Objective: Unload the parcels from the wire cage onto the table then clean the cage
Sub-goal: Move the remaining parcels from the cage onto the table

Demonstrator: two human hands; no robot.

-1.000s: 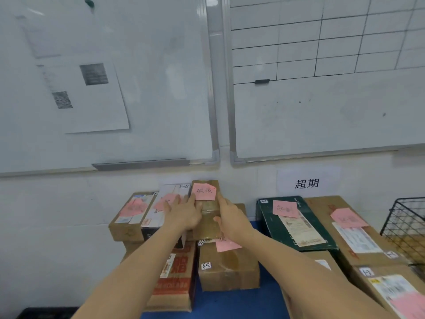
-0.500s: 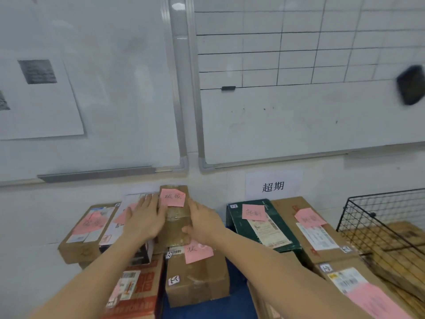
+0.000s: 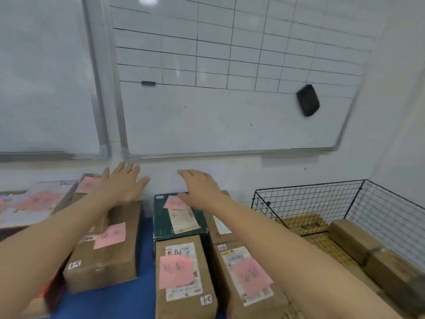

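Unloading step, between parcels. Nothing held in left hand [image 3: 122, 187] or right hand [image 3: 200, 187], fingers straight. Next: reach right into wire cage [image 3: 308, 199], grip a parcel [image 3: 354, 236] left inside.

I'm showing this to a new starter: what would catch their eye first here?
Two bare forearms reach forward, the left hand and right hand open with fingers spread above the parcels on the blue table. Pink sticky notes dot the parcels, including a dark green box at centre. At right stands a black wire cage with brown boxes inside.
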